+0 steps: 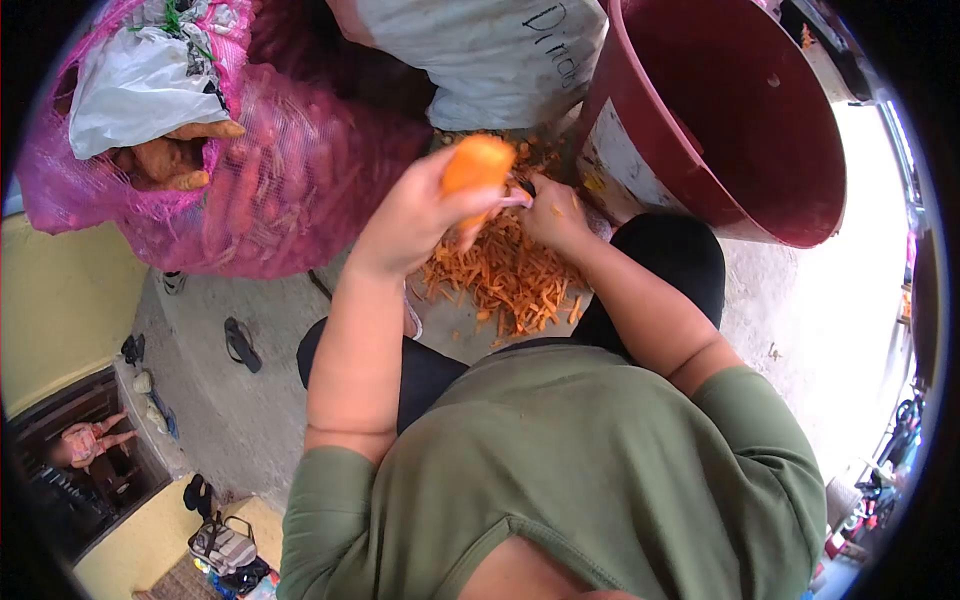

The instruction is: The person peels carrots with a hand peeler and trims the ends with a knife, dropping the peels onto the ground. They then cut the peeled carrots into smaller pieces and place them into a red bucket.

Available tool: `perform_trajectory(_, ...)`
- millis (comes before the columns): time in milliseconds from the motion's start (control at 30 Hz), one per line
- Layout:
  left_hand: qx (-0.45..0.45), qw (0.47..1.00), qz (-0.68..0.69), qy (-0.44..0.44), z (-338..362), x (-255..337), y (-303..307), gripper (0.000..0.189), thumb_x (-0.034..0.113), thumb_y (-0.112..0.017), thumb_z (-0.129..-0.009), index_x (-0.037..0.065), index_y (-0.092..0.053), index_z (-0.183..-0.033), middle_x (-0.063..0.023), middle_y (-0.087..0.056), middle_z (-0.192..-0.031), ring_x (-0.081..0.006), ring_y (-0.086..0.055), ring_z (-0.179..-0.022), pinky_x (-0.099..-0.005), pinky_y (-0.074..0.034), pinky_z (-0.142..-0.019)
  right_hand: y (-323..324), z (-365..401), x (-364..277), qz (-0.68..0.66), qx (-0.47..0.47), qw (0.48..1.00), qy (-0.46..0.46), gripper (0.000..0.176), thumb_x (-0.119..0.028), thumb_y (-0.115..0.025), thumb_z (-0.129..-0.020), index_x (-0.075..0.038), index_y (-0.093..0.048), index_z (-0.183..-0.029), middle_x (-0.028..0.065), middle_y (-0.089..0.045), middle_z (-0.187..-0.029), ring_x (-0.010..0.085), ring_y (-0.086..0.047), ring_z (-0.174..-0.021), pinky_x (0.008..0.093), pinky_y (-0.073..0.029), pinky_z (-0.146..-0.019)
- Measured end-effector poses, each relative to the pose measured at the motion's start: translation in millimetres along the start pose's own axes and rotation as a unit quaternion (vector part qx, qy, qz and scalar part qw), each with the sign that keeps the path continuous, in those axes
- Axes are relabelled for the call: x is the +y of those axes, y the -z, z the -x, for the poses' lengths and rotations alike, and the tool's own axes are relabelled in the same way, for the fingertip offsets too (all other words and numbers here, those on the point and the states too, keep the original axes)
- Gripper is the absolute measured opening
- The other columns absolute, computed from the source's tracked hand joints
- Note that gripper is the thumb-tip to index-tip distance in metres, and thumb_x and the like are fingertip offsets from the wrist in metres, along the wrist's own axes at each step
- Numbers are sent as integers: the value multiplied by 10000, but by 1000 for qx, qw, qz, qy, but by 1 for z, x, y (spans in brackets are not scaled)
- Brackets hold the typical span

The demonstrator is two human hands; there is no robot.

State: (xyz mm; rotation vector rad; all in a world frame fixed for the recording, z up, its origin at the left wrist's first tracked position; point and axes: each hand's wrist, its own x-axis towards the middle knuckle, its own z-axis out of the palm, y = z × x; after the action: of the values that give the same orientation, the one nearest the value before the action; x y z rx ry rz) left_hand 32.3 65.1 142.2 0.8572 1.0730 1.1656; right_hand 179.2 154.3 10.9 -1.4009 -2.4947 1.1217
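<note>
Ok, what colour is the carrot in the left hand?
The carrot in the left hand is bright orange, best seen in the head view.

Two hands (408, 215) (558, 217), one orange root (478, 165) and one small tool (517, 200) show; far right stands one maroon bucket (645, 100).

Grey concrete floor (220, 430), pale yellow wall (65, 310), dark doorway (125, 480), bright white light (835, 330) at right

The orange piece (478, 165) in the left hand (408, 213) is blurred, the tool (527, 187) is mostly hidden by the right hand (557, 213) — and the top edge crops the white sack (485, 65) and red tub (720, 100), while a distant person (90, 443) appears too small for detail.
</note>
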Motion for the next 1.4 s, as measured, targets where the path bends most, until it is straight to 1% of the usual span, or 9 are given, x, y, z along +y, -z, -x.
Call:
perform_trajectory(200, -124, 970, 101, -183, -26, 50, -58, 374, 169, -554, -785, -49, -452, -1070, -183, -575, -891, -201, -592, -754, -221, -494, -582, 8, 2, -5, -77, -9, 996, -52, 364, -237, -613, -681, -3, -533, -947, 212, -572, -901, 346, -554, -854, 395, -432, -708)
perform_trajectory(300, -350, 933, 12, 76, 1, 9, -15, 244, 165, -531, -793, -40, -536, -923, -174, -590, -885, -177, -605, -743, -247, -497, -620, 8, -9, 14, -152, -5, 986, -64, 466, -313, -662, -625, 15, -536, -931, 225, -574, -866, 310, -573, -848, 369, -433, -715)
perform_trajectory(433, -239, 804, -241, 489, 27, -177, -12, 291, 314, -451, -829, 55, -543, -927, -52, -595, -799, -135, -566, -736, -280, -451, -578, 2, -11, 19, -303, -11, 946, -113, 380, -241, -639, -710, -14, -488, -973, 54, -486, -669, 153, -478, -585, 273, -381, -519)
perform_trajectory(533, -448, 732, -432, 277, 70, -342, -18, 418, 407, -489, -773, 23, -570, -917, -123, -583, -751, -217, -580, -734, -333, -482, -610, 10, -11, -4, -478, -42, 866, -137, 333, -184, -628, -746, -29, -462, -989, -27, -410, -592, 54, -370, -438, 210, -296, -386)
perform_trajectory(867, -519, 693, -361, 348, 109, -341, -14, 377, 363, -489, -783, 58, -547, -997, -114, -562, -833, -204, -557, -766, -323, -476, -623, 15, -32, -42, -475, -135, 831, -256, 422, -236, -656, -723, -6, -463, -1019, -2, -449, -598, 70, -404, -415, 215, -319, -367)
perform_trajectory(1133, -471, 727, -383, 321, 66, -321, 0, 365, 327, -489, -790, 86, -529, -1062, -107, -544, -899, -194, -539, -792, -316, -472, -634, 8, -22, -27, -352, -165, 903, -184, 361, -182, -618, -702, -32, -472, -996, 18, -456, -594, 87, -441, -447, 239, -357, -400)
perform_trajectory(1200, -310, 762, -235, 518, 31, -297, 22, 348, 253, -521, -766, 135, -518, -1094, -71, -536, -956, -188, -535, -828, -325, -472, -648, 12, -15, -25, -241, -119, 956, -114, 340, -164, -593, -670, -11, -481, -953, 96, -532, -648, 177, -524, -514, 296, -413, -479)
perform_trajectory(1267, -133, 888, -7, 440, 0, -219, 40, 390, 211, -532, -759, 112, -464, -1129, -48, -515, -1042, -179, -533, -904, -304, -482, -650, 11, -7, -22, -166, -71, 980, -82, 393, -197, -615, -639, 26, -483, -935, 182, -561, -723, 294, -559, -663, 364, -430, -586)
perform_trajectory(1400, -13, 934, 304, 185, -10, -116, 36, 341, 293, -518, -796, 85, -494, -1065, -52, -561, -937, -179, -567, -820, -334, -471, -659, 1, 16, -26, -67, -26, 997, 14, 390, -204, -612, -651, 39, -458, -915, 238, -577, -775, 379, -568, -765, 421, -439, -645)
